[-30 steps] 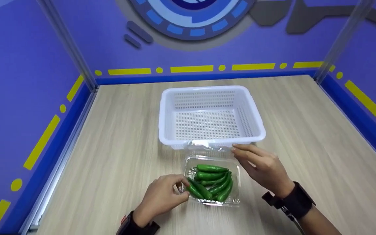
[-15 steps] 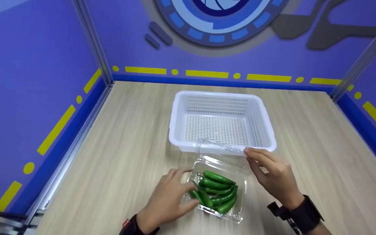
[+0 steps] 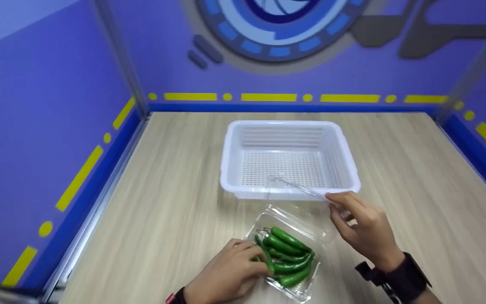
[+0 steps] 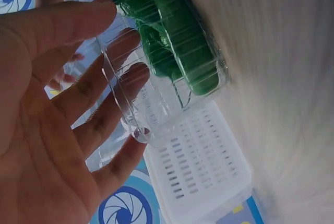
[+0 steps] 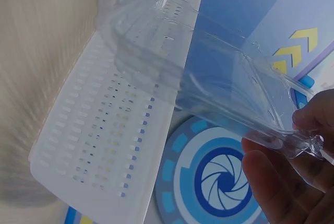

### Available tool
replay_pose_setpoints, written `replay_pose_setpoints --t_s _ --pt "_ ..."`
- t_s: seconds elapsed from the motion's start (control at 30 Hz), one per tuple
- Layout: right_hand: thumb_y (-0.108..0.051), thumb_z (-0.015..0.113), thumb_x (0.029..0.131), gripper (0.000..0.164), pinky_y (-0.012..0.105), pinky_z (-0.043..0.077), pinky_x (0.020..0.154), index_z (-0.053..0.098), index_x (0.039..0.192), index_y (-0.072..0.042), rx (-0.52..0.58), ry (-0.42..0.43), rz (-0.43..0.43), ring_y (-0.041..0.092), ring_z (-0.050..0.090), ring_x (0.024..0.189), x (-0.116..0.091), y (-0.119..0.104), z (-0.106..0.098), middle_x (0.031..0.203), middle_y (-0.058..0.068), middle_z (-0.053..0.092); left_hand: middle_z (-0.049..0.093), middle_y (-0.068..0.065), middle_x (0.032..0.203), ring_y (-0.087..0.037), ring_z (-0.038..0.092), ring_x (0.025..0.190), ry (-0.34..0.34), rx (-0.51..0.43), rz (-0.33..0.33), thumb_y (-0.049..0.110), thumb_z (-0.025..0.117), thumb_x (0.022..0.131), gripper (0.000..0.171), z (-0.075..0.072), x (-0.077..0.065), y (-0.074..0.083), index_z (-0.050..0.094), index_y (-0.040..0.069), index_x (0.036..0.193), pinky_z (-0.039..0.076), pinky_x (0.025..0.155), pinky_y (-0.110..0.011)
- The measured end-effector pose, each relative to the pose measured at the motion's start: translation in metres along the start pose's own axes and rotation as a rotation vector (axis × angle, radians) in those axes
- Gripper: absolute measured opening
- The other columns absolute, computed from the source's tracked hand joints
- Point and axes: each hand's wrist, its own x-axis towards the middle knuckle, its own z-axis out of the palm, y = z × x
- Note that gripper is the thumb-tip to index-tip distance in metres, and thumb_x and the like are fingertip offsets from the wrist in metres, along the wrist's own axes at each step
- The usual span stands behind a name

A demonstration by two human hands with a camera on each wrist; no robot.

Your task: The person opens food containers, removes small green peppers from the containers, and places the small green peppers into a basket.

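Observation:
Several green chili peppers (image 3: 291,255) lie in a clear plastic clamshell box (image 3: 306,291) near the table's front. Over the box's left side, my left hand (image 3: 230,270) has its fingers curled around a green chili pepper (image 3: 266,253). In the left wrist view, the left hand (image 4: 78,104) reaches past the clear rim, with the thumb (image 4: 99,15) beside a pepper tip. My right hand (image 3: 365,226) pinches the edge of the box's raised lid (image 3: 298,185). In the right wrist view, the right hand (image 5: 292,177) holds a corner of that lid (image 5: 229,114).
A white perforated basket (image 3: 289,194) stands just behind the box on the wood-patterned table (image 3: 175,181). The raised lid overlaps the basket's front rim in the head view. Blue-purple panels (image 3: 57,126) enclose the back and both sides.
The lid's edge has shifted right with my right hand, and the box has turned slightly. My left hand has moved right over the box, its fingers curling around a pepper.

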Motion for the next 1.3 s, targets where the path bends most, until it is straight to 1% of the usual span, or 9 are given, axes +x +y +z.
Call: replay_pose_setpoints --t_s 0.17,0.33,0.43,0.57,0.67,0.77,0.97,1.17,1.3 --pt "0.009 0.074 0.074 0.039 0.011 0.049 0.051 0.072 0.110 -0.005 0.021 -0.035 -0.008 0.002 0.063 0.061 -0.003 -0.001 -0.006 0.094 0.001 0.071 0.067 0.014 0.113 -0.011 0.060 0.115 -0.015 -0.028 -0.060 0.019 0.073 0.087 0.021 -0.003 -0.005 -0.003 0.077 0.037 0.097 0.046 0.099 -0.037" --pt "0.003 0.072 0.078 0.032 0.010 0.049 0.052 0.071 0.109 -0.006 0.003 -0.051 0.008 0.001 0.064 0.064 -0.006 0.002 -0.014 0.097 -0.002 0.071 0.065 0.012 0.124 -0.013 0.057 0.122 -0.045 -0.074 -0.085 0.019 0.075 0.081 0.027 -0.001 -0.001 -0.001 0.075 0.037 0.102 0.045 0.102 -0.041" --pt "0.001 0.071 0.080 0.029 0.011 0.049 0.051 0.071 0.108 -0.006 -0.001 -0.059 0.012 0.002 0.064 0.064 -0.005 0.003 -0.015 0.098 -0.003 0.071 0.062 0.010 0.132 -0.013 0.055 0.125 -0.028 -0.071 -0.019 0.032 0.076 0.085 0.026 0.004 0.001 0.007 0.073 0.039 0.110 0.045 0.103 -0.041" --pt "0.003 0.071 0.078 0.030 0.011 0.049 0.050 0.071 0.107 -0.005 0.006 -0.048 -0.002 0.003 0.064 0.063 -0.006 0.003 -0.016 0.097 -0.001 0.072 0.062 0.011 0.132 -0.010 0.055 0.123 0.005 -0.026 0.117 0.049 0.064 0.094 0.022 0.014 0.006 0.019 0.072 0.042 0.114 0.045 0.102 -0.035" --pt "0.004 0.072 0.078 0.032 0.010 0.048 0.051 0.071 0.108 -0.006 0.001 -0.043 -0.007 0.002 0.063 0.063 -0.007 0.001 -0.017 0.096 -0.001 0.072 0.064 0.011 0.127 -0.008 0.056 0.120 0.024 -0.016 0.147 0.045 0.062 0.096 0.017 0.017 0.006 0.020 0.074 0.042 0.109 0.044 0.101 -0.033" --pt "0.004 0.072 0.077 0.034 0.009 0.047 0.051 0.071 0.109 -0.007 -0.010 -0.035 0.002 0.002 0.062 0.062 -0.010 0.000 -0.017 0.095 -0.002 0.071 0.065 0.012 0.124 -0.008 0.056 0.119 0.041 -0.014 0.124 0.036 0.070 0.091 0.014 0.014 0.003 0.015 0.076 0.041 0.102 0.044 0.100 -0.035" --pt "0.002 0.069 0.079 0.033 0.009 0.046 0.051 0.072 0.109 -0.008 -0.023 -0.026 0.020 0.001 0.060 0.062 -0.017 -0.001 -0.020 0.095 -0.005 0.071 0.065 0.012 0.117 -0.009 0.057 0.111 0.039 -0.005 0.078 0.022 0.076 0.079 0.026 0.006 -0.005 0.005 0.078 0.042 0.096 0.045 0.092 -0.033" --pt "0.002 0.068 0.077 0.031 0.009 0.045 0.051 0.072 0.105 -0.009 -0.038 -0.022 0.022 0.000 0.060 0.062 -0.023 -0.001 -0.024 0.090 -0.006 0.069 0.061 0.014 0.102 -0.005 0.053 0.094 0.018 -0.030 0.050 0.018 0.079 0.076 0.030 -0.001 -0.008 0.002 0.080 0.042 0.095 0.039 0.078 -0.020" --pt "0.004 0.068 0.075 0.032 0.009 0.044 0.050 0.073 0.103 -0.009 -0.049 -0.009 0.037 0.001 0.059 0.062 -0.028 -0.002 -0.029 0.090 -0.005 0.069 0.057 0.017 0.095 -0.003 0.048 0.088 0.007 -0.054 0.008 0.016 0.080 0.076 0.031 -0.005 -0.009 0.000 0.081 0.042 0.093 0.035 0.074 -0.017"
